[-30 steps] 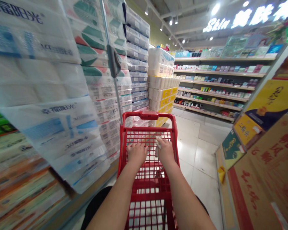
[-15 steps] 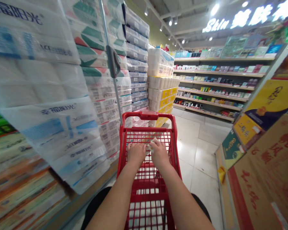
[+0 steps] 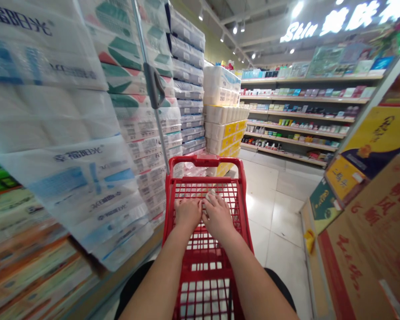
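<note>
A red shopping cart with a mesh basket stands directly in front of me. My left hand rests over the mesh at the left, its fingers curled down; what they grip is hidden beneath them. Beside it, my right hand has its fingers wrapped round a small crumpled white thing, which shows at the fingertips. The two hands nearly touch at their inner sides. A metal pole with a grey handle rises at the cart's left front corner.
Stacked packs of paper rolls line the left side, with more packs ahead. Cardboard boxes stand close on the right. Shelves of small goods cross the back. A tiled floor runs between them.
My right hand has turned slightly, and its fingers now reach further toward my left hand. The white thing has shifted a little up. The surroundings have moved slightly in view.
</note>
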Tool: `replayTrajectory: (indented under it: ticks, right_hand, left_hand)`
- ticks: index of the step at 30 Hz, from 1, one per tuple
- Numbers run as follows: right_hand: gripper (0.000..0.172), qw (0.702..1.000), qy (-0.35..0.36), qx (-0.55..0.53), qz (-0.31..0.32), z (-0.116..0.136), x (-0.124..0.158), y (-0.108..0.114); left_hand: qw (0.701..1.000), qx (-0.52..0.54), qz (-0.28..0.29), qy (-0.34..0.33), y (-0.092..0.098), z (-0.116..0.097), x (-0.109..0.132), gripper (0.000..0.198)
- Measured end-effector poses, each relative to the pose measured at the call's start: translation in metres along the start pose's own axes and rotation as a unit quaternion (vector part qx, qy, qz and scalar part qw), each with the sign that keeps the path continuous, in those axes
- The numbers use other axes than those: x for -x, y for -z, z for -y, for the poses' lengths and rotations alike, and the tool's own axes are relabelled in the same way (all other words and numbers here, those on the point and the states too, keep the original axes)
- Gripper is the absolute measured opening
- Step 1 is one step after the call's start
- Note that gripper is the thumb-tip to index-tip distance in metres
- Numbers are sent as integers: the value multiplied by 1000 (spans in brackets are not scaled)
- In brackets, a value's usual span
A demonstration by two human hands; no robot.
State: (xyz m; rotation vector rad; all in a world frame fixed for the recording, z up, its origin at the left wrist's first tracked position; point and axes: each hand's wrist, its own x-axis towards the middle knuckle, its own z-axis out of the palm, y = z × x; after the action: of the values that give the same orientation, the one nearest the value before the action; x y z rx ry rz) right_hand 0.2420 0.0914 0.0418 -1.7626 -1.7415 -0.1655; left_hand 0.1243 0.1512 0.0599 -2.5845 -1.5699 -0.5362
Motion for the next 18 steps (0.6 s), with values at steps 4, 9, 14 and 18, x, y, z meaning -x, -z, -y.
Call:
replayTrajectory:
  ticks: [4,9,14,18]
  right_hand:
    - [36,998,-67,-4,-16,-9,-4,6]
    - [45,1000,2,-12,-20,-13,-6,2]
    - [50,997,-36,-30,-64,-24,-8,0]
    - [49,989,-95,-3,-114,-24,-11,-6]
  left_hand:
    - [1000,10,-7,-3,-2,1,1,40]
    - [1000,9,-11,-1,-5,0,2,40]
    - [1000,7,-12,-1,-6,0,3,39]
    - [1000,0,-14,2,-6,-2,4,40]
